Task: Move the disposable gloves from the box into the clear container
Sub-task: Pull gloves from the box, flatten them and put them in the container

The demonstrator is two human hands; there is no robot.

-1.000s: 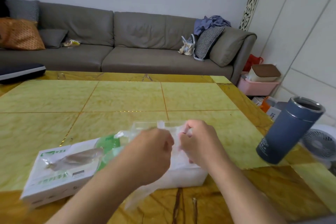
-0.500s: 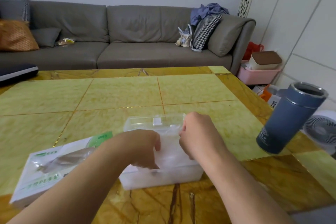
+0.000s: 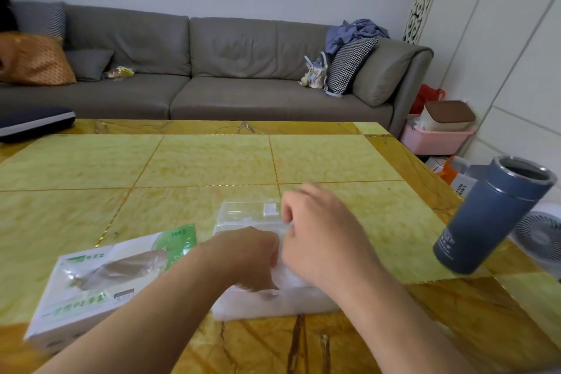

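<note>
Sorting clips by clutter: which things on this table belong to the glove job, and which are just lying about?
Job: white-and-green cardboard glove box; clear plastic container; thin translucent disposable gloves inside it; left hand and right hand over them.

Lying about: tall blue steel-rimmed tumbler; dark flat cushion.

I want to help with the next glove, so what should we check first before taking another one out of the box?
1. Clear container sits flat on the table: ok.
2. Gloves already put in lie inside its walls: cannot tell, both hands cover them.
3. Left hand free to reach out: not ok, its fingers are down in the container.
4. Right hand free: not ok, it rests over the container.
5. Glove box within reach, a glove poking from its opening: ok.
6. Blue tumbler clear of the hands: ok, it stands apart near the table's right edge.
</note>
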